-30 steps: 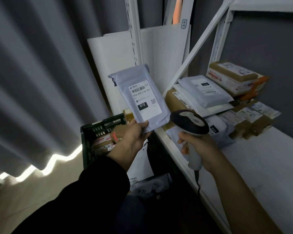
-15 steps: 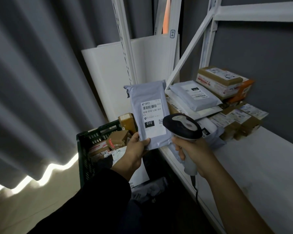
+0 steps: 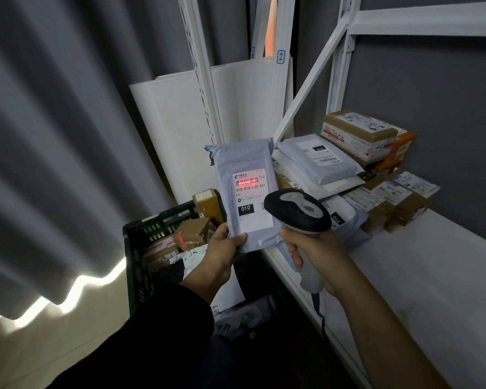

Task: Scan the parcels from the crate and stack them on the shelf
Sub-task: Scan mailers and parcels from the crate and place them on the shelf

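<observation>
Above the dark crate [image 3: 136, 262], the left hand [image 3: 222, 249] pinched the lower edge of a grey parcel [image 3: 244, 161], held upright, long axis vertical, label toward the scanner [image 3: 298, 213]. Just right of it the right hand [image 3: 317, 256] gripped the scanner, its red beam on the barcode [image 3: 247, 181]; the shelf [image 3: 446, 290] and its stacked parcels [image 3: 320, 161] lay further right, beyond that hand
</observation>
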